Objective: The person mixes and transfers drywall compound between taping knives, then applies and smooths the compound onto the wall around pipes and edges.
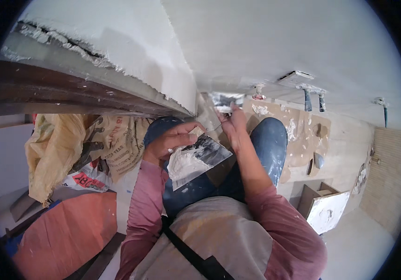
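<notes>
Wide flat metal plaster board, sitting tilted just left of frame centre, gripped along its upper left edge. Smeared grey and dark on the right half, with a fat lump of white plaster piled on the lower left. Smaller putty knife above centre, shiny blade pressed flat against the white wall.

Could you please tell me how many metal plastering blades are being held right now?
2: a wide plaster-loaded metal blade in the left hand, and a smaller metal blade against the wall in the right hand.
</notes>
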Demonstrator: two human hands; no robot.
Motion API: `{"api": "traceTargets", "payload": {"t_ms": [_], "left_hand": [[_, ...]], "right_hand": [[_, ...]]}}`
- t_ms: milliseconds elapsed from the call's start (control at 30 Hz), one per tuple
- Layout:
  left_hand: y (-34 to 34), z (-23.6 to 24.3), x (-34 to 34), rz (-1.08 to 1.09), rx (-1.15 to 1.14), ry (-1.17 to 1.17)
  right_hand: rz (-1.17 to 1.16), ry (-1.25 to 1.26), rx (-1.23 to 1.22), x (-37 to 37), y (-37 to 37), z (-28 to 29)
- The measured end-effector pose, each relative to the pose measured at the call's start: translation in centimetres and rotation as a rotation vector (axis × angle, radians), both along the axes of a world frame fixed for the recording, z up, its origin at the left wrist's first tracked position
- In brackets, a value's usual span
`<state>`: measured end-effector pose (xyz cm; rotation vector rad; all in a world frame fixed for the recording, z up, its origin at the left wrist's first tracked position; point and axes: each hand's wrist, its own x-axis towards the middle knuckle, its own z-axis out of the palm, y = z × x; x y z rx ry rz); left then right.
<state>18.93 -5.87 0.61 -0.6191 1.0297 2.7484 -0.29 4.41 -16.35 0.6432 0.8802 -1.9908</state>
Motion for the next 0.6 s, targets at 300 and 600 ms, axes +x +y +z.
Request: {"api": "traceTargets", "payload": {"t_ms": [300, 600], "left_hand": [[-0.5, -0.8, 0.0, -0.049, 0.083, 0.067], [-0.4, -0.8, -0.4, -0.055, 0.087, 0.098]], "right_hand": [[0.093, -0.057, 0.086, -1.8, -5.4, -19.3], [0.004, -0.267, 0.101, -4.5, -7.9, -17.2]]}}
